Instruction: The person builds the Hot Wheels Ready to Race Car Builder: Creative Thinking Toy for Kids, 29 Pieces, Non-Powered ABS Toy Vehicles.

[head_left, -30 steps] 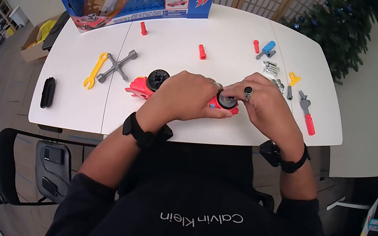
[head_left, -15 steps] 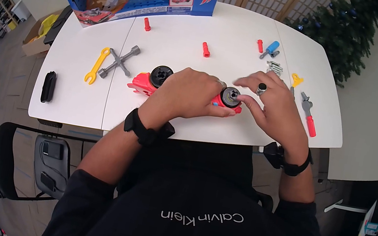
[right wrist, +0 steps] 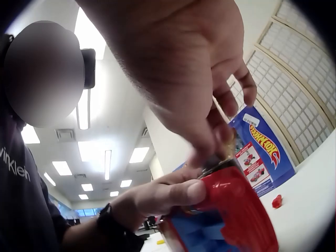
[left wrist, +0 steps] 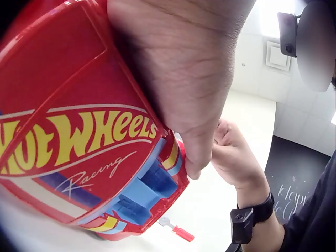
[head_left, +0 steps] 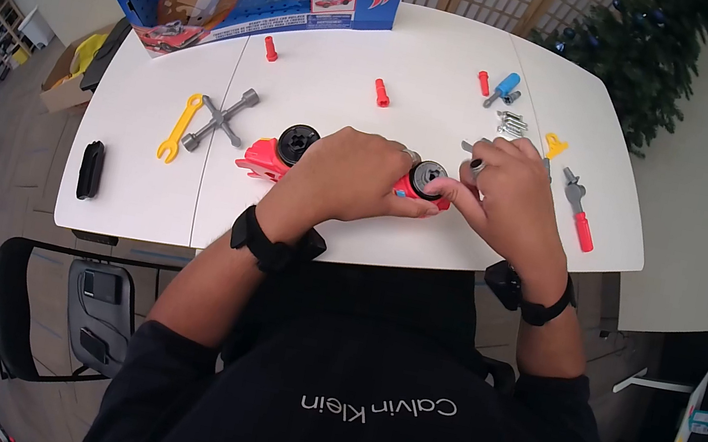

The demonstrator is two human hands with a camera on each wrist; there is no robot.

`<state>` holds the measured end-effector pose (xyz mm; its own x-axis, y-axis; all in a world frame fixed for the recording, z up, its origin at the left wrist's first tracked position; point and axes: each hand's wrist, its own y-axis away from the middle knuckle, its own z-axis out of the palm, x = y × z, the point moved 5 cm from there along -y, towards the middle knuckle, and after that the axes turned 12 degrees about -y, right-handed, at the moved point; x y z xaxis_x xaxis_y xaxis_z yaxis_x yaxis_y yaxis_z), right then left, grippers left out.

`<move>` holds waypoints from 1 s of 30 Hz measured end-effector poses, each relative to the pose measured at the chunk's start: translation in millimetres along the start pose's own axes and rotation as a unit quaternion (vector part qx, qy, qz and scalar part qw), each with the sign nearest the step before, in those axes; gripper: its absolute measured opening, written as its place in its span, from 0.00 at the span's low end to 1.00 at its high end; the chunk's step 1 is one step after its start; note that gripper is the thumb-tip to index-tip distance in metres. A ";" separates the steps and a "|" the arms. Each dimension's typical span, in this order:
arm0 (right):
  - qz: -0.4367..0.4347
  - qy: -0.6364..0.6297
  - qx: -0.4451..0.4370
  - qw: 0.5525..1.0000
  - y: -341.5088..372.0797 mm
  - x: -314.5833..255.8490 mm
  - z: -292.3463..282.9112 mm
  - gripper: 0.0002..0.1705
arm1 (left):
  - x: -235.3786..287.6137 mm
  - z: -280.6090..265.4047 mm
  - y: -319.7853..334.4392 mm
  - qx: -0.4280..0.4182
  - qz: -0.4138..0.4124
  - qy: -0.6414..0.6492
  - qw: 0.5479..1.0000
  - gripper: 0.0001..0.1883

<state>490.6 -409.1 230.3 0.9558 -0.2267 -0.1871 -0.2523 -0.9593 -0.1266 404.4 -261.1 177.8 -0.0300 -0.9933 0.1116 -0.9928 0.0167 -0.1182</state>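
Note:
A red toy race car (head_left: pixel 263 163) lies on its side with its wheels up. My left hand (head_left: pixel 357 174) grips the car across its middle, hiding that part, the thumb along the near side. Its rear black wheel (head_left: pixel 298 145) shows left of that hand, and a front wheel (head_left: pixel 427 179) with a grey hub shows to its right. My right hand (head_left: pixel 516 188) is at the front wheel, thumb on its edge and other fingers bent. In the right wrist view its fingertips (right wrist: pixel 202 155) are blurred over the wheel, so I cannot tell whether they pinch it.
A yellow wrench (head_left: pixel 179 129) and grey cross wrench (head_left: pixel 220 119) lie left. Red pegs (head_left: pixel 381 93) lie behind the car. At right are a blue-handled screwdriver (head_left: pixel 503 90), silver bolts (head_left: pixel 511 124) and a red-handled tool (head_left: pixel 579 213). The blue toy box (head_left: pixel 257 19) stands at the back.
My right hand moved off the hub, spread its fingers, then came back with the thumb on the wheel's edge and the fingers bent. The left hand keeps its grip on the car.

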 end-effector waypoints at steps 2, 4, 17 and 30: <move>-0.034 -0.063 0.067 0.995 0.7 -0.7 1.9 0.09 | 0.8 -2.6 0.6 -0.010 0.000 -0.002 1.000 0.42; -0.068 -0.126 0.133 0.981 1.2 2.1 6.4 0.09 | -0.3 -0.9 1.0 -0.008 0.000 -0.005 1.000 0.42; -0.055 -0.086 0.089 0.991 0.8 -2.6 11.8 0.08 | 0.5 5.1 -0.4 0.017 0.013 -0.005 1.000 0.41; -0.062 -0.032 0.148 0.987 5.6 -12.4 25.2 0.09 | 1.8 0.3 -3.8 -0.021 0.008 -0.025 0.999 0.41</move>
<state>473.5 -407.4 207.3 0.9729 -0.0908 -0.2125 -0.1765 -0.8856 -0.4296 408.1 -263.0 178.1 -0.0411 -0.9973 0.0607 -0.9963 0.0363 -0.0774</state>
